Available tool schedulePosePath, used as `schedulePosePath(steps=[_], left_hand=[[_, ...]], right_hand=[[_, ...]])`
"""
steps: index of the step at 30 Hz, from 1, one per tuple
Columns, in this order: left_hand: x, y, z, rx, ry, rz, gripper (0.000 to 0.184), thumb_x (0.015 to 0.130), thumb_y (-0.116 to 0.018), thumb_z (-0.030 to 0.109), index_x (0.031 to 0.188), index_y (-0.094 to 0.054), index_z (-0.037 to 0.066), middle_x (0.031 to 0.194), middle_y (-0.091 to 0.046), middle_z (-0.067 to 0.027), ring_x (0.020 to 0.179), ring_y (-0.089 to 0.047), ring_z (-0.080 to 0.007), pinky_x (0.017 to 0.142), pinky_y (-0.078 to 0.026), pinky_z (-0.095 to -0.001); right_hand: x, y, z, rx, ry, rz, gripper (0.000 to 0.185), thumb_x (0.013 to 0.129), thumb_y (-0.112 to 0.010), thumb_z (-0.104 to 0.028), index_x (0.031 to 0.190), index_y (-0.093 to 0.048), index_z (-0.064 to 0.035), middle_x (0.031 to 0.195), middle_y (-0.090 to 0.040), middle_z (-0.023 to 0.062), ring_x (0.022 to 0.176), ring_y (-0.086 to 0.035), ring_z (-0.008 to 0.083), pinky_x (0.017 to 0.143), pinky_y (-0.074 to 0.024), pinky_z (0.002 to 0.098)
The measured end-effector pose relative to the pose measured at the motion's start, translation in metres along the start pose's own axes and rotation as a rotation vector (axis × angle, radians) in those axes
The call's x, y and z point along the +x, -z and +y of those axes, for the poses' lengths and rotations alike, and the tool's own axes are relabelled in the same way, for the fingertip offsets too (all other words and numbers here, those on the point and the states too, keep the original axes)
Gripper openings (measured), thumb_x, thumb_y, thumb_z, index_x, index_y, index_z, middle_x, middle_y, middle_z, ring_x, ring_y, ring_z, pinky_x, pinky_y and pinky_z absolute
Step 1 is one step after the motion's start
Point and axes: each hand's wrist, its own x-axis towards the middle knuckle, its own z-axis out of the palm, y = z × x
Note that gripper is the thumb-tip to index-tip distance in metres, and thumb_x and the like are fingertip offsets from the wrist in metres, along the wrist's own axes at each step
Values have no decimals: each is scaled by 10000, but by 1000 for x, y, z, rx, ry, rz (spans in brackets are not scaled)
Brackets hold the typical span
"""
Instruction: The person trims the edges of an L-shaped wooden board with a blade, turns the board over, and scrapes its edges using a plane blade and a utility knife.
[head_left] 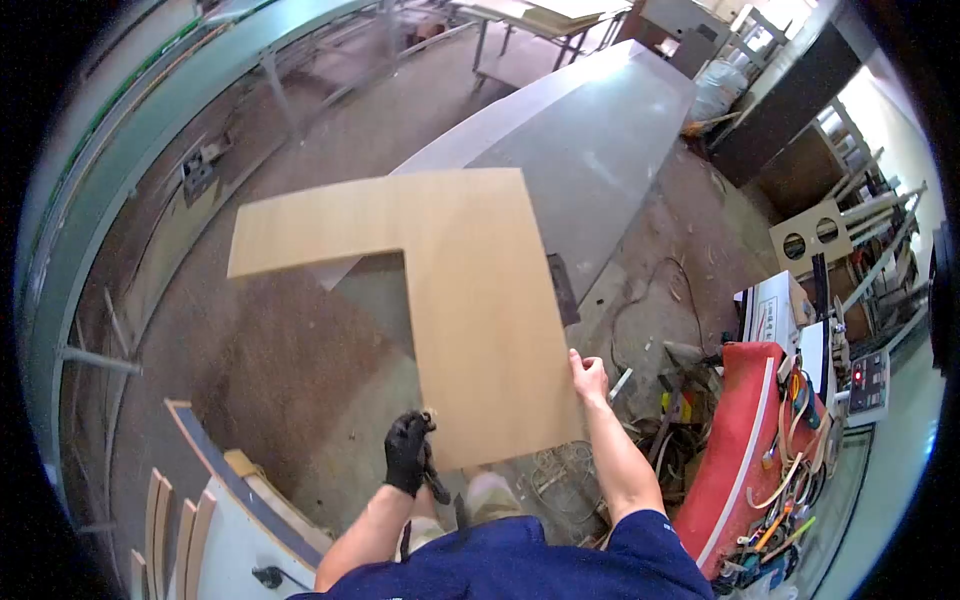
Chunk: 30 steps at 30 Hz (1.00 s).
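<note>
An L-shaped wooden board [480,300] with a pale wood-grain face is held up in front of me, its narrow arm pointing left. Bare, my right hand [589,377] pinches the board's right edge near the lower corner, thumb on the face. My left hand [405,452], in a black glove, is closed in a fist at the board's lower left edge. A dark slim piece [438,487] shows just below that fist; what the gloved fingers wrap is hidden. The board's lower edge is close to my legs.
A large grey sheet [590,150] lies beyond the board. At right, tools and cables lie in a pile [780,520] beside a red padded panel [730,440] and a control box [868,385]. Curved panels [240,500] stand lower left. Cords and scraps [570,480] litter the floor.
</note>
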Motion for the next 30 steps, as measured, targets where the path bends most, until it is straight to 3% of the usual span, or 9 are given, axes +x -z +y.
schedulePosePath(steps=[4,5,7,9,11,13,19,23,30], left_hand=[[102,-80,45,-43,174,-25,332,914,-765,400,1034,-725,93,771,-667,-25,492,-452,-90,455,-352,-249],[147,-80,20,-30,137,-99,307,960,-686,319,1141,-709,71,970,-695,-92,566,-556,-143,480,-441,-301],[164,-118,57,305,168,-18,427,901,-731,454,997,-689,39,842,-656,-87,723,-609,-191,621,-510,-359],[195,-148,43,407,-174,169,681,807,-803,579,1107,-662,-15,843,-682,-95,797,-636,-238,757,-537,-410],[182,-156,66,613,-190,110,1057,777,-829,588,1498,-391,-48,1304,-643,-262,1192,-642,-317,1017,-504,-385],[182,-136,49,795,-341,139,978,832,-793,562,1497,-408,-43,1413,-546,-282,1204,-626,-344,1010,-506,-409],[102,-35,71,795,-311,-117,720,910,-695,561,1323,-603,-21,1187,-681,-242,1059,-690,-321,921,-535,-416],[78,24,81,725,-241,-326,497,1001,-634,432,1276,-652,18,1179,-710,-179,1085,-687,-277,946,-527,-389],[143,113,121,-330,-33,-442,327,1069,-573,252,1289,-635,18,1192,-684,-53,1114,-632,-142,951,-519,-327]], right_hand=[[80,-29,-5,135,28,160,743,842,-747,-633,1181,-638,20,1141,-706,201,1075,-672,310,947,-524,430],[93,-41,-16,187,41,122,730,844,-757,-609,1182,-638,28,1161,-701,215,1088,-673,314,953,-521,443],[102,-35,-36,322,81,8,565,871,-794,-472,1076,-688,44,1036,-734,186,966,-689,278,877,-543,414],[124,-41,-27,310,153,67,421,876,-813,-364,998,-707,25,943,-735,121,843,-668,229,808,-552,392],[154,-48,1,403,257,49,349,896,-801,-301,983,-702,22,920,-727,99,822,-657,194,782,-550,351],[153,-39,3,459,252,5,309,938,-765,-294,1018,-696,-4,947,-698,58,865,-619,147,805,-532,323],[109,58,-42,718,243,11,279,1045,-627,-261,1100,-630,12,974,-634,26,872,-565,138,808,-491,294],[37,35,-87,848,413,-165,219,1052,-621,-239,1129,-603,-35,969,-608,-7,863,-573,97,770,-508,254],[-211,-152,-255,860,253,-682,73,1023,-648,-127,1067,-608,-85,910,-569,-48,809,-508,52,713,-431,207]])
